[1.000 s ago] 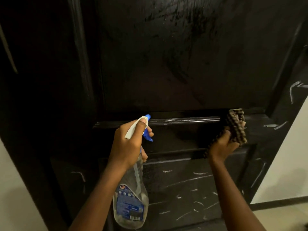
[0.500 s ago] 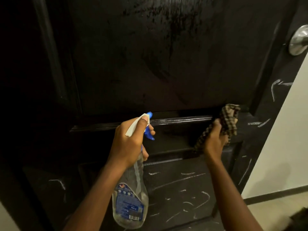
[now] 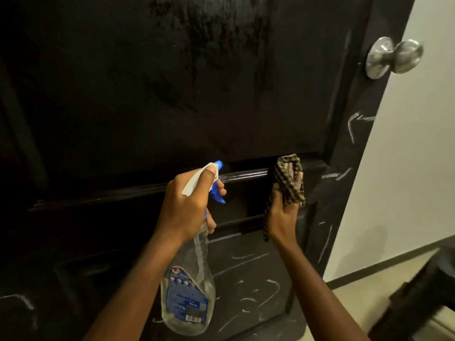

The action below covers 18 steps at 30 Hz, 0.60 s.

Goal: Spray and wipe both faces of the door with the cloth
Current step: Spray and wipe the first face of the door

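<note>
So far: I read the upper panel of the door (image 3: 172,94) as sprayed. A wet, streaky patch shines near its top, and it does not look wiped dry.
Left hand (image 3: 187,207): wrapped round the neck of the bottle (image 3: 189,291), thumb over the white head, a finger on the blue trigger. The nozzle points at the door, close to the rail (image 3: 123,193).
Bottle: clear with a blue label, hanging below that hand just off the door.
Right hand (image 3: 283,212): grips the bunched cloth (image 3: 288,183) and presses it on the door at the right end of the rail, just under the upper panel.
Cloth: checked, wadded between fingers and door, with a tail hanging down past the wrist.
Left on this face: white scribbles (image 3: 256,291) cover the lower panel and run up the edge below the knob (image 3: 394,57). I judge none of that cleaned yet.
Other face: out of my view, so I cannot tell its state and count it as pending.
Progress: by my estimate, partway through the first face, with the wiping now at the middle rail and the dirtiest part below it not yet done.
</note>
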Available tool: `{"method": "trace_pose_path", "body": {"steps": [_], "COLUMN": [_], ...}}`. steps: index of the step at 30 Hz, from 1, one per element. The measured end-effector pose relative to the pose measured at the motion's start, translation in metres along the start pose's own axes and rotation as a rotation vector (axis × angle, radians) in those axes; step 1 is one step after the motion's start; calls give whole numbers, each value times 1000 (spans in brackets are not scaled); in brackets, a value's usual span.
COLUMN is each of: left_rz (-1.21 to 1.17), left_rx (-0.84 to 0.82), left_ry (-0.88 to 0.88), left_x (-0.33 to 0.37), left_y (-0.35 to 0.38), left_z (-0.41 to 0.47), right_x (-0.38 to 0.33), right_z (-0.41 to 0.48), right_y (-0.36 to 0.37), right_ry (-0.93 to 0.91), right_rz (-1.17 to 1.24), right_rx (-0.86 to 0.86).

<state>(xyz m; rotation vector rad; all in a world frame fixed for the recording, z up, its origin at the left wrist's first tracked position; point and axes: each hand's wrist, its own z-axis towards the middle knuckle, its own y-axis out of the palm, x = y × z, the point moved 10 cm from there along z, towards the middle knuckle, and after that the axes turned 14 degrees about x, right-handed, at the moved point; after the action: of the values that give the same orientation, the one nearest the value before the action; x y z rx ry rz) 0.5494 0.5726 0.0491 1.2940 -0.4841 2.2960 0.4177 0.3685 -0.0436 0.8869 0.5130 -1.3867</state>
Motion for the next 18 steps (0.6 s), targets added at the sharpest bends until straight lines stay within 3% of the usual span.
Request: {"method": "trace_pose_path", "body": {"steps": [4,5,8,12,14,18], "left_rz": [-6,-6,-27,-40,-31,-13], "left_rx": [-39,-44,-55,-44,-27,0], "left_ry": [16,14,-6,-14,-10,-25], "left_x": [4,4,3,2,0,-4], "left_y": [29,35,52,73,80,86], "left_z": [-4,-5,-8,-6,-5,-4], "right_x": [73,69,32,24,61,125], "right_z": [67,71,50,-17,1,64], "right_y": [-37,-40,-34,-16,-31,-55], "right_ry": [325,332,59,-254,-163,305], "right_rz": [-135,-141,-78,-145,-107,11], "right_rx": [191,190,159,-141,-105,245]}}
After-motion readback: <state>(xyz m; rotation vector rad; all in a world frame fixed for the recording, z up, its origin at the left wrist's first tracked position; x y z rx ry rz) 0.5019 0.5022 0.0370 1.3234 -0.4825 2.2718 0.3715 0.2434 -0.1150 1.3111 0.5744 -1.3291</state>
